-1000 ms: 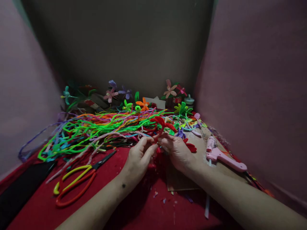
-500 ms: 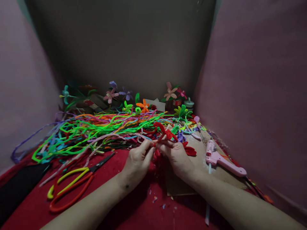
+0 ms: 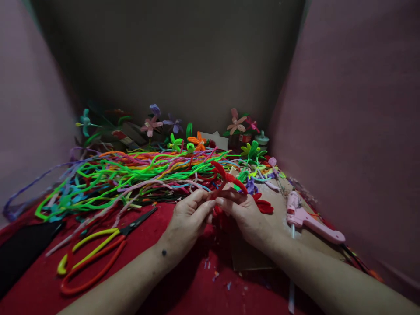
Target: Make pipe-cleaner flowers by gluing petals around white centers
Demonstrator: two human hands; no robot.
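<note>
My left hand (image 3: 187, 217) and my right hand (image 3: 246, 213) meet at the middle of the red cloth, fingertips pinched together on a red pipe cleaner piece (image 3: 226, 177) bent into loops that stick up between them. More red loops (image 3: 263, 204) lie just right of my right hand. Directly behind the hands spreads a big heap of pipe cleaners (image 3: 131, 175) in green, orange, purple and other colours.
Scissors (image 3: 95, 251) with yellow and red handles lie at the left front. A pink glue gun (image 3: 311, 218) rests on a cardboard sheet (image 3: 249, 258) at the right. Finished pipe-cleaner flowers (image 3: 197, 141) stand along the back wall. A black strip (image 3: 22, 249) lies far left.
Both hands stayed together on the red piece, turning it slightly; its loops shifted a little. The view drifted, so everything sits slightly further right and lower.
</note>
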